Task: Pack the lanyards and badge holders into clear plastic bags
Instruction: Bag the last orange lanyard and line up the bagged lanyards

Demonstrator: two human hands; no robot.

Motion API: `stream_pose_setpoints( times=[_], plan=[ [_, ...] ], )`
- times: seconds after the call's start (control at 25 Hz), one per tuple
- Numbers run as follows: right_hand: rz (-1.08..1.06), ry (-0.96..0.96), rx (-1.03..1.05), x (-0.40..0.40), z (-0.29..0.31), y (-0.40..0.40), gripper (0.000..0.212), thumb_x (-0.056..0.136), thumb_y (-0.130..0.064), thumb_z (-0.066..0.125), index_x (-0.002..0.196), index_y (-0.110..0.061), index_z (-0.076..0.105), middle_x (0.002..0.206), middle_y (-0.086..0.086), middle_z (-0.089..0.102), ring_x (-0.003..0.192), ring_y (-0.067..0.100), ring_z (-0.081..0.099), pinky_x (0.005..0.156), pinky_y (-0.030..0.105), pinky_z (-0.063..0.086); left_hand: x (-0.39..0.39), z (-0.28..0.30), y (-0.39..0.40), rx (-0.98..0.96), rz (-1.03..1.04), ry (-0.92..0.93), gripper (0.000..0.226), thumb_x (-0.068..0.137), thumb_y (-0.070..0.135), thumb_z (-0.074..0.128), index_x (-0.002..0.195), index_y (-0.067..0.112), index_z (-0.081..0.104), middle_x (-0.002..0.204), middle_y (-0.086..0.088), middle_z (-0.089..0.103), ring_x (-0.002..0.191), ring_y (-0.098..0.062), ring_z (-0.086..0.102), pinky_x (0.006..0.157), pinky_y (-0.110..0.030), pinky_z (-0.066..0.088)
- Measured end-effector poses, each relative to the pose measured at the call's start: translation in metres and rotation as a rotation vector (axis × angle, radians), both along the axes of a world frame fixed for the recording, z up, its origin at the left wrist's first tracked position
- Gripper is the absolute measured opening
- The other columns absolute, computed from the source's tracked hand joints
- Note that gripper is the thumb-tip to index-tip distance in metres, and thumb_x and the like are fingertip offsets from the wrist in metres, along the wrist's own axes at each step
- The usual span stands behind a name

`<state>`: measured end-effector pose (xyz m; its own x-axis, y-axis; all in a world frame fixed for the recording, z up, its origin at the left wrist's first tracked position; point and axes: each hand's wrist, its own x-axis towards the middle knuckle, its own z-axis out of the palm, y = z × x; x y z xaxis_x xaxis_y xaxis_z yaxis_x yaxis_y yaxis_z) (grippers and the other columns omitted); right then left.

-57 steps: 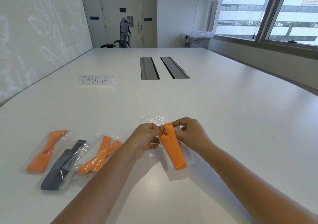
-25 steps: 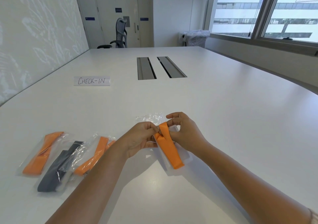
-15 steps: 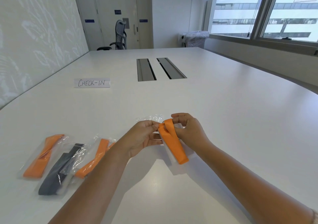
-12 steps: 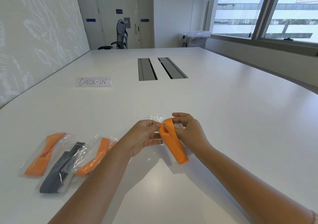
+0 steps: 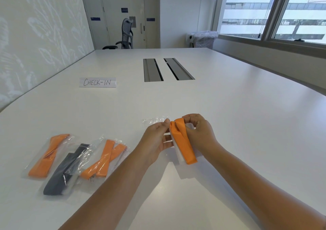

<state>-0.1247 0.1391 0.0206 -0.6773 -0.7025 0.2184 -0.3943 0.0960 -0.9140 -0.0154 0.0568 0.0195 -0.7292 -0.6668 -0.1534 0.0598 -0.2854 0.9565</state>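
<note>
A folded orange lanyard (image 5: pixel 183 141) is held up above the table between both hands, with a pale badge holder (image 5: pixel 178 153) showing behind it. My left hand (image 5: pixel 155 139) pinches the lanyard's top left edge. My right hand (image 5: pixel 199 132) grips the top from the right, fingers curled over the fold. An empty clear plastic bag (image 5: pixel 153 121) lies crumpled on the table just beyond my left hand. At the left lie three filled bags: one with an orange lanyard (image 5: pixel 47 155), one with a dark lanyard (image 5: pixel 65 169), one with an orange lanyard (image 5: pixel 104 159).
The white table (image 5: pixel 247 123) carries a paper sign reading CHECK-IN (image 5: pixel 97 82) at the back left and two grey cable slots (image 5: pixel 167 69) in the middle. An office chair (image 5: pixel 126 35) stands at the far end, a lined bin (image 5: pixel 204 39) by the window.
The lanyard and both hands have lifted slightly and shifted a little; the grip at the top of the fold has been adjusted. The filled bags at the left have not moved.
</note>
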Motion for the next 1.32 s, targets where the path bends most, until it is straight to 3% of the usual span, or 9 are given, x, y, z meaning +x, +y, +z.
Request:
stream_pose_setpoints(
  times=[0.12, 0.24, 0.48, 0.68, 0.84, 0.96, 1.08, 1.2, 1.32],
  plan=[
    [-0.002, -0.007, 0.023, -0.0042, -0.0026, -0.0009, 0.007, 0.082, -0.022, 0.068, 0.087, -0.023, 0.063, 0.106, -0.003, 0.060, 0.096, 0.011, 0.057, 0.072, 0.018, 0.043, -0.0030, -0.0036, 0.0011, -0.035, 0.088, -0.021, 0.018, 0.094, 0.019, 0.050, 0.088, 0.007, 0.062, 0.088, -0.011, 0.066, 0.074, -0.022, 0.065, 0.067, -0.034, 0.056],
    [-0.029, -0.001, -0.020, -0.0093, -0.0001, 0.0004, 0.012, 0.084, -0.019, 0.066, 0.076, -0.026, 0.062, 0.102, -0.003, 0.063, 0.085, 0.005, 0.060, 0.066, 0.012, 0.041, -0.0035, -0.0048, -0.0029, -0.031, 0.190, -0.053, 0.011, 0.092, 0.014, 0.054, 0.085, 0.008, 0.061, 0.089, -0.012, 0.066, 0.075, -0.024, 0.065, 0.064, -0.033, 0.056],
    [-0.075, -0.028, 0.018, -0.0072, -0.0065, -0.0017, 0.012, 0.088, -0.026, 0.061, 0.076, -0.029, 0.060, 0.087, -0.009, 0.067, 0.075, 0.009, 0.061, 0.061, 0.020, 0.044, -0.0036, -0.0043, -0.0039, -0.090, 0.197, -0.134, 0.013, 0.093, 0.014, 0.052, 0.082, 0.008, 0.056, 0.089, -0.012, 0.066, 0.074, -0.023, 0.065, 0.058, -0.032, 0.055],
    [-0.087, 0.371, -0.023, -0.0032, -0.0083, 0.0047, 0.010, 0.092, -0.022, 0.052, 0.098, -0.026, 0.058, 0.097, -0.022, 0.057, 0.087, -0.014, 0.049, 0.070, 0.006, 0.035, -0.0024, -0.0012, 0.0004, -0.129, 0.179, -0.114, 0.017, 0.092, 0.015, 0.053, 0.078, 0.006, 0.051, 0.086, -0.012, 0.065, 0.067, -0.020, 0.066, 0.052, -0.030, 0.056],
    [0.036, 0.649, -0.020, -0.0023, -0.0073, 0.0057, 0.011, 0.091, -0.014, 0.055, 0.098, -0.019, 0.063, 0.099, -0.012, 0.063, 0.098, 0.003, 0.050, 0.086, 0.018, 0.034, 0.0006, -0.0014, 0.0012, -0.169, 0.148, -0.117, 0.018, 0.092, 0.019, 0.055, 0.079, 0.006, 0.052, 0.084, -0.012, 0.064, 0.070, -0.021, 0.067, 0.053, -0.030, 0.055],
    [0.084, 0.421, -0.059, -0.0041, -0.0061, 0.0066, 0.013, 0.090, -0.016, 0.056, 0.090, -0.029, 0.061, 0.094, -0.021, 0.062, 0.096, 0.002, 0.054, 0.083, 0.014, 0.037, 0.0011, -0.0006, 0.0017, -0.169, 0.133, -0.106, 0.016, 0.092, 0.019, 0.054, 0.081, 0.008, 0.054, 0.081, -0.008, 0.064, 0.064, -0.016, 0.067, 0.051, -0.027, 0.054],
    [0.096, 0.258, -0.071, -0.0054, -0.0072, 0.0057, 0.014, 0.090, -0.019, 0.058, 0.085, -0.033, 0.059, 0.095, -0.017, 0.068, 0.094, -0.002, 0.058, 0.077, 0.005, 0.038, 0.0004, 0.0008, 0.0040, -0.293, 0.168, -0.113, 0.006, 0.092, 0.015, 0.052, 0.095, 0.020, 0.053, 0.086, -0.011, 0.058, 0.069, -0.017, 0.066, 0.049, -0.024, 0.053],
    [0.069, 0.186, -0.119, -0.0050, -0.0082, 0.0041, 0.015, 0.089, -0.020, 0.060, 0.081, -0.033, 0.058, 0.090, -0.015, 0.069, 0.088, -0.007, 0.059, 0.073, 0.001, 0.039, 0.0005, 0.0019, 0.0042, -0.512, 0.125, -0.089, 0.032, 0.095, 0.010, 0.045, 0.097, 0.040, 0.056, 0.083, -0.001, 0.058, 0.072, -0.012, 0.065, 0.050, -0.018, 0.052],
    [0.001, 0.100, -0.146, -0.0062, -0.0099, 0.0024, 0.016, 0.089, -0.019, 0.060, 0.079, -0.031, 0.057, 0.083, -0.011, 0.068, 0.077, -0.001, 0.061, 0.063, 0.004, 0.042, -0.0006, 0.0010, 0.0037, -0.561, 0.144, -0.083, 0.037, 0.095, 0.005, 0.041, 0.091, 0.033, 0.065, 0.087, 0.018, 0.060, 0.072, -0.004, 0.063, 0.051, -0.016, 0.052]
  ],
)
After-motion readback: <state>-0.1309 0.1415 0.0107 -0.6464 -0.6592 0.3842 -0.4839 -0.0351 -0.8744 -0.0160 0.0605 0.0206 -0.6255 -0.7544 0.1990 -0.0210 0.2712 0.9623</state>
